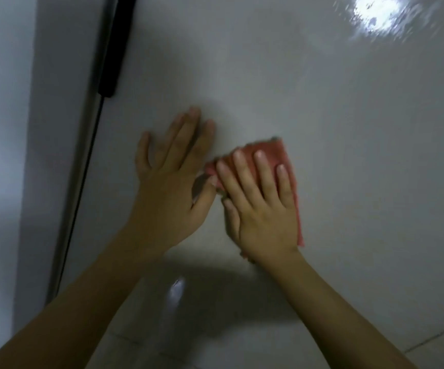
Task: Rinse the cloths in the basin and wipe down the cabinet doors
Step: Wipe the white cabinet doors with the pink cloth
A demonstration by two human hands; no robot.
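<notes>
A glossy white cabinet door (335, 123) fills most of the view. My right hand (260, 206) lies flat with straight fingers on a folded pink cloth (282, 153), pressing it against the door. Parts of the cloth show above the fingertips and along the hand's right side. My left hand (170, 179) rests flat on the bare door just left of the cloth, fingers straight and spread, its thumb close to the cloth's left corner.
A black bar handle (114, 46) with a thin dark door edge below it runs down the left. Left of it stands a pale grey panel (2, 155). Tiled floor (441, 350) shows at the bottom right. A lamp's glare (375, 12) reflects at the top right.
</notes>
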